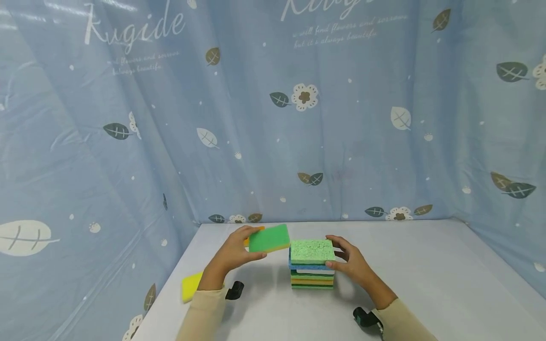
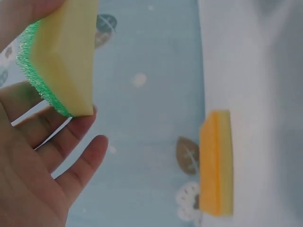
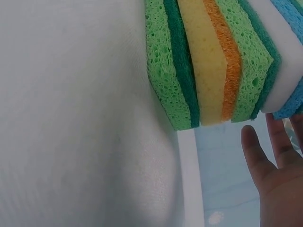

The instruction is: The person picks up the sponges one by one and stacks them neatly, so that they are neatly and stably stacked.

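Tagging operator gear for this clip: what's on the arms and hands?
Both arms wear long cream sleeves, left sleeve, right sleeve. A small black device sits at each wrist, left and right. Left hand and right hand are bare: no gloves, no rings visible.

Your left forearm hides part of the yellow sponge (image 1: 190, 286) behind your fingers (image 1: 255, 256). In the right wrist view, the frame's edge crops the sponge stack (image 3: 213, 66) above your fingertips, so you cannot tell whether they touch it.
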Demonstrator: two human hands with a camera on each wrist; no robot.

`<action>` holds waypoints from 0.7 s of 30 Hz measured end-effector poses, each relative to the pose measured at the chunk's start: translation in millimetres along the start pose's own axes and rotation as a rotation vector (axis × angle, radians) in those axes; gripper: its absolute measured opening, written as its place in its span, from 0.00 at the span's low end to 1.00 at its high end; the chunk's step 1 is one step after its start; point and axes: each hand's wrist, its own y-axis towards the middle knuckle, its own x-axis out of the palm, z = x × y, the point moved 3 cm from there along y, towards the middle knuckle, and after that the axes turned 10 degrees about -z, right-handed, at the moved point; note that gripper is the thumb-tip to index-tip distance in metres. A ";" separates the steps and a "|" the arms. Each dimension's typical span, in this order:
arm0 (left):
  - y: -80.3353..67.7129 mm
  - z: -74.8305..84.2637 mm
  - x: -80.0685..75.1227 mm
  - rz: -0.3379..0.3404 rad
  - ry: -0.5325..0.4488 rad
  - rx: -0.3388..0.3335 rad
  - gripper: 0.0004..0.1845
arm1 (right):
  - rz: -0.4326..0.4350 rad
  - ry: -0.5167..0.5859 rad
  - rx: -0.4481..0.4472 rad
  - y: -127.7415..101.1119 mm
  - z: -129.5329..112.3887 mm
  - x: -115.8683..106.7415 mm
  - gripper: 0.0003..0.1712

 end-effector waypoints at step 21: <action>18.0 48.3 27.5 -0.018 0.028 0.148 0.44 | -0.003 0.033 -0.013 -0.6 -28.6 0.2 0.37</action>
